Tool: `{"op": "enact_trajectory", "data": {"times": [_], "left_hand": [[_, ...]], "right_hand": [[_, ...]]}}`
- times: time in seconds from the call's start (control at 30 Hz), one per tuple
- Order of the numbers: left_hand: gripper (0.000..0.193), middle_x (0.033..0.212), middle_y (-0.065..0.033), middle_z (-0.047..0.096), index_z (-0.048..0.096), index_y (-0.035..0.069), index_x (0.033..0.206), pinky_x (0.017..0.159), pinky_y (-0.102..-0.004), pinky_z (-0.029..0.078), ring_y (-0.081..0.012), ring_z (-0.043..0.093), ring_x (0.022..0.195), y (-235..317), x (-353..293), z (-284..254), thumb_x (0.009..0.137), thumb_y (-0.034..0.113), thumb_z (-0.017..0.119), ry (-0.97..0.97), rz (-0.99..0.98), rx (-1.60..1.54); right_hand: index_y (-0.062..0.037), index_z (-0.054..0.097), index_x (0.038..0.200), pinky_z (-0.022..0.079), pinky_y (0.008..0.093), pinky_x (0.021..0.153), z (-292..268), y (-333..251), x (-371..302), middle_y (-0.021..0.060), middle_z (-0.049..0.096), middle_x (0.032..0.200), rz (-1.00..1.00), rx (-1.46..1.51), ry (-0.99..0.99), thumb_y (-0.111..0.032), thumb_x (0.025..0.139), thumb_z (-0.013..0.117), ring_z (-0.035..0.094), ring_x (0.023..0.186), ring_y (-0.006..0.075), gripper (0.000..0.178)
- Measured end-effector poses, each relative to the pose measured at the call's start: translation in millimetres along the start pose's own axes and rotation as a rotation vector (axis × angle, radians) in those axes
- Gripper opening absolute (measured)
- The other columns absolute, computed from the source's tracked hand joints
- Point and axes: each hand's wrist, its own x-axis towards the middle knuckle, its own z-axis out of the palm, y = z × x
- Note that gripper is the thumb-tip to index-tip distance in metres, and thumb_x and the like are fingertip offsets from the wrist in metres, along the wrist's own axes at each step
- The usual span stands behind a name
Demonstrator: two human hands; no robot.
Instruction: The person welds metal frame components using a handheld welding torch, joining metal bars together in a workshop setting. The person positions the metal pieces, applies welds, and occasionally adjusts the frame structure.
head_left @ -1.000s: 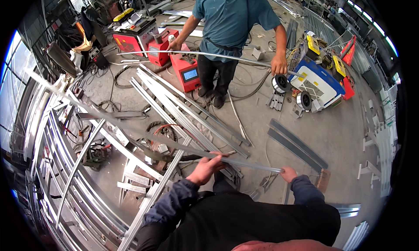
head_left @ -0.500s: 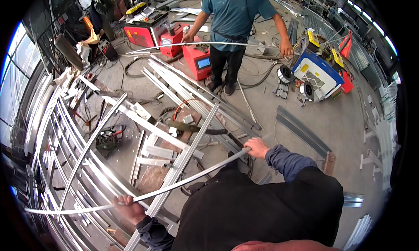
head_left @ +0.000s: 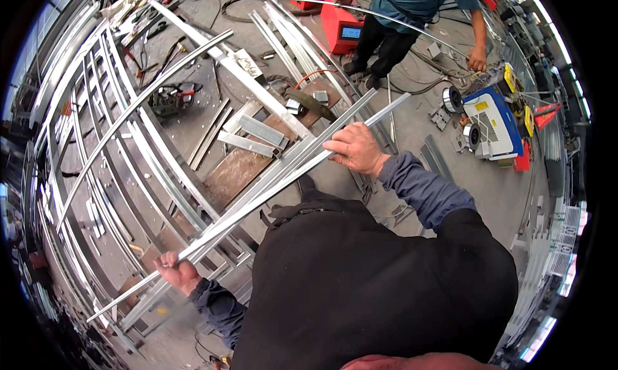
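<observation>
A long, thin silvery metal strip (head_left: 290,179) runs slantwise in front of me, from lower left to upper right, in both my hands. My left hand (head_left: 177,273) is closed around it near its lower left end. Closer to the far end, my right hand (head_left: 357,148) grips it with the thumb underneath and the fingers over the top. Just beside and nearly parallel to the strip lie straight metal tubes (head_left: 351,114); whether the strip rests on them I cannot tell. Across from me, a person in a teal shirt (head_left: 421,3) holds another long bent strip (head_left: 412,27) with both hands.
A large frame of metal bars (head_left: 119,145) covers the left side, with a curved bar (head_left: 145,92) across it. Short cut tubes (head_left: 262,132) lie on a rusty plate (head_left: 225,180). A red machine (head_left: 338,32), a blue-and-white machine (head_left: 492,125) and wire spools (head_left: 452,100) stand farther off.
The strip has turned to a steeper slant and now lines up with the tubes. My right hand has moved up and left with it. The view has shifted toward the metal frame.
</observation>
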Motion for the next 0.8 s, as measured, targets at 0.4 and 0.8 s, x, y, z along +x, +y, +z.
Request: {"op": "enact_trajectory", "data": {"times": [0.4,0.8], "left_hand": [[0.004,0.086,-0.0140,0.066,0.059,0.001,0.100,0.089,-0.0519,0.062,-0.0316,0.070,0.083,-57.7,1.2,-36.5,0.103,0.002,0.058,0.310,0.152,0.406],[0.018,0.098,-0.0149,0.072,0.064,-0.004,0.104,0.086,-0.0473,0.068,-0.0331,0.078,0.095,-64.2,7.7,-62.6,0.106,0.012,0.056,0.445,0.007,0.582]], "right_hand": [[-0.0124,0.071,0.111,0.043,0.0459,0.094,71.9,59.4,42.2,0.0098,0.064,0.101,-0.050,0.147,-0.253,-0.029,0.094,0.076,0.060,0.103,0.0345,0.024],[-0.0127,0.070,0.112,0.042,0.0455,0.090,89.3,68.9,43.6,0.0096,0.064,0.098,-0.073,0.112,-0.358,-0.035,0.100,0.072,0.059,0.100,0.0343,0.025]]}}
